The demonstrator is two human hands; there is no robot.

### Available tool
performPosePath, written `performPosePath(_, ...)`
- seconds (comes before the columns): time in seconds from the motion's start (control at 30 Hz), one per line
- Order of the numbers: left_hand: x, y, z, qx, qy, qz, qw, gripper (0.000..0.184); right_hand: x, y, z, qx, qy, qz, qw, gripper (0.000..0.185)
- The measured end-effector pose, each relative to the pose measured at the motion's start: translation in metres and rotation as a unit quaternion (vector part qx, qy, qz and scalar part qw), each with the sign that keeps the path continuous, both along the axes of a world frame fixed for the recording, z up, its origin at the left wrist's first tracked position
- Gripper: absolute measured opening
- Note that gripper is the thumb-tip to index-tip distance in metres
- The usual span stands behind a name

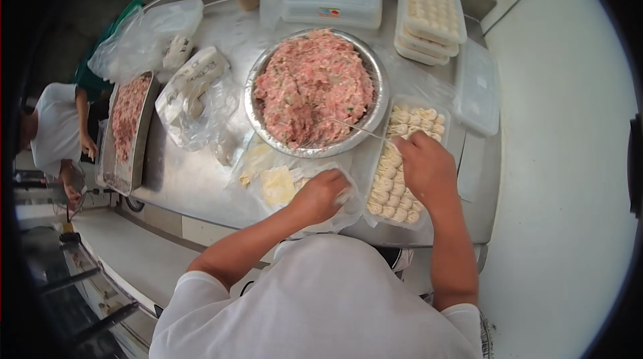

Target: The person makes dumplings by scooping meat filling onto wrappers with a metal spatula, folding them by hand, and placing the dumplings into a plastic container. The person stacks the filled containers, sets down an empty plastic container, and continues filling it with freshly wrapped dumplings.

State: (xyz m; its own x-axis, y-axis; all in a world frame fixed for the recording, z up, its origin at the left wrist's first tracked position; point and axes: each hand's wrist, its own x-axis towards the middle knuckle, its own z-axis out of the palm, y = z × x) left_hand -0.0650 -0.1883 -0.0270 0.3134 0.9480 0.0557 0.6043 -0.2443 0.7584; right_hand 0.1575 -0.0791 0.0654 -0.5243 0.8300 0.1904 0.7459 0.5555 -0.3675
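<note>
In my right hand [429, 166] is a thin metal stick [362, 130], its far end reaching over the rim into the ground meat filling [315, 84]. That filling is heaped in a large metal bowl [250, 101]. Below the right hand, rows of folded dumplings [388, 185] fill a clear plastic container [368, 188]. My left hand [320, 197] is closed beside a stack of pale dough wrappers [278, 185] lying on plastic film. Its curled fingers hide whatever they hold.
Stacked containers of dumplings [429, 4] stand at the back right, with a clear lid [477, 88] nearby. Another closed container [331, 3] is behind the bowl. Plastic bags [194, 98] and a meat tray [144, 138] lie left. A co-worker [57, 121] stands beyond.
</note>
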Motion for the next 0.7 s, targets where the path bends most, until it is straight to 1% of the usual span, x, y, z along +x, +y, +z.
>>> performPosePath(0.07, -0.013, -0.029, -0.024, 0.013, 0.016, -0.01, 1.0, 0.034, -0.028, 0.015, 0.004, 0.106, -0.103, 0.076, 0.986, 0.023)
performPosePath(0.1, -0.015, -0.035, -0.03, 0.014, 0.014, -0.001, 1.0, 0.034, -0.042, 0.021, 0.002, 0.127, -0.153, 0.098, 0.975, 0.016)
performPosePath(0.13, -0.016, -0.04, -0.035, 0.003, 0.022, -0.005, 1.0, 0.034, -0.052, 0.024, 0.001, 0.13, -0.155, 0.107, 0.973, 0.016)
performPosePath(0.2, -0.02, -0.042, -0.041, -0.006, 0.026, -0.003, 1.0, 0.034, -0.068, 0.028, -0.003, 0.094, -0.207, 0.168, 0.959, 0.007)
performPosePath(0.23, -0.02, -0.042, -0.042, -0.022, 0.017, 0.004, 1.0, 0.034, -0.064, 0.033, -0.03, 0.095, -0.212, 0.177, 0.956, 0.007)
performPosePath(0.27, -0.019, -0.042, -0.043, -0.035, 0.008, 0.012, 0.999, 0.035, -0.054, 0.043, -0.071, -0.042, -0.007, 0.176, 0.984, 0.008)
performPosePath(0.3, -0.02, -0.044, -0.045, -0.032, 0.003, 0.022, 0.999, 0.035, -0.05, 0.051, -0.091, -0.18, 0.198, 0.162, 0.95, 0.01)
performPosePath(0.33, -0.022, -0.046, -0.047, -0.022, -0.016, 0.021, 0.999, 0.035, -0.058, 0.052, -0.066, -0.179, 0.192, 0.169, 0.95, 0.01)
performPosePath(0.37, -0.024, -0.048, -0.05, -0.011, -0.034, 0.02, 0.999, 0.035, -0.073, 0.051, -0.015, -0.096, -0.045, 0.2, 0.974, 0.012)
performPosePath(0.4, -0.026, -0.05, -0.053, -0.009, -0.037, 0.026, 0.999, 0.035, -0.083, 0.05, 0.02, -0.005, -0.276, 0.219, 0.936, 0.014)
performPosePath(0.43, -0.027, -0.054, -0.055, 0.006, -0.028, 0.028, 0.999, 0.035, -0.082, 0.052, 0.033, -0.002, -0.279, 0.225, 0.933, 0.014)
performPosePath(0.5, -0.028, -0.058, -0.055, 0.019, -0.019, 0.037, 0.999, 0.035, -0.073, 0.06, 0.046, -0.024, -0.222, 0.234, 0.946, 0.017)
performPosePath(0.53, -0.028, -0.057, -0.051, -0.003, -0.024, 0.041, 0.999, 0.031, -0.074, 0.061, 0.046, -0.023, -0.222, 0.238, 0.945, 0.017)
performPosePath(0.6, -0.031, -0.054, -0.05, -0.025, -0.029, 0.043, 0.998, 0.028, -0.073, 0.061, 0.042, 0.002, -0.275, 0.182, 0.944, 0.017)
performPosePath(0.63, -0.035, -0.052, -0.053, -0.071, -0.171, 0.116, 0.976, 0.023, -0.073, 0.06, 0.036, 0.0, -0.275, 0.179, 0.945, 0.017)
performPosePath(0.67, -0.038, -0.051, -0.057, -0.118, -0.308, 0.184, 0.926, 0.019, -0.074, 0.059, 0.026, 0.015, -0.279, 0.19, 0.941, 0.016)
performPosePath(0.7, -0.042, -0.052, -0.059, -0.157, -0.457, 0.223, 0.846, 0.005, -0.075, 0.058, 0.022, 0.029, -0.283, 0.201, 0.937, 0.016)
